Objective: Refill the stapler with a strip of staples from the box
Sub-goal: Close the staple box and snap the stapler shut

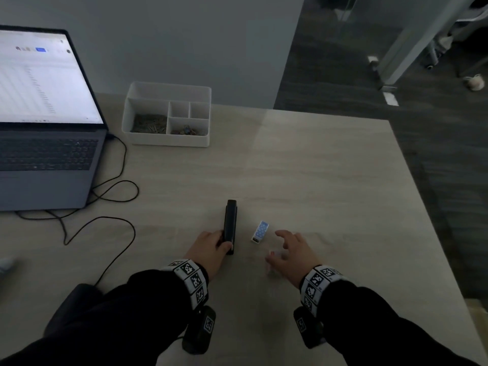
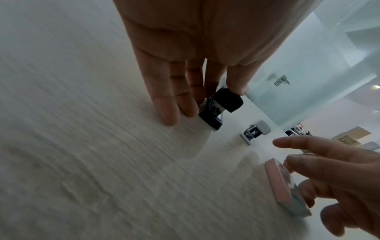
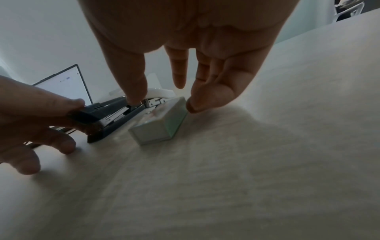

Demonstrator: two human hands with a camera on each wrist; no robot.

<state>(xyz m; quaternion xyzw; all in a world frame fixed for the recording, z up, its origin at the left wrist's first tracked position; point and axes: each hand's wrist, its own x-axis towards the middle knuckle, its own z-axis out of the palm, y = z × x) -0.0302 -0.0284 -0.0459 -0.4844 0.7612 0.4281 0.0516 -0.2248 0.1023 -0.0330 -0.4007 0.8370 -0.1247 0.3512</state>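
Head view: left hand (image 1: 211, 248) grips the near end of the closed stapler (image 1: 230, 225); right hand (image 1: 294, 253), fingers spread, hovers empty just beside the box (image 1: 260, 231); loading seems not yet begun

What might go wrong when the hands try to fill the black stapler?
The small blue-and-white staple box lies loose beside the open right hand; a clumsy grab could tip it and scatter staples. The left hand holds only the near end of the black stapler, so it might swivel.
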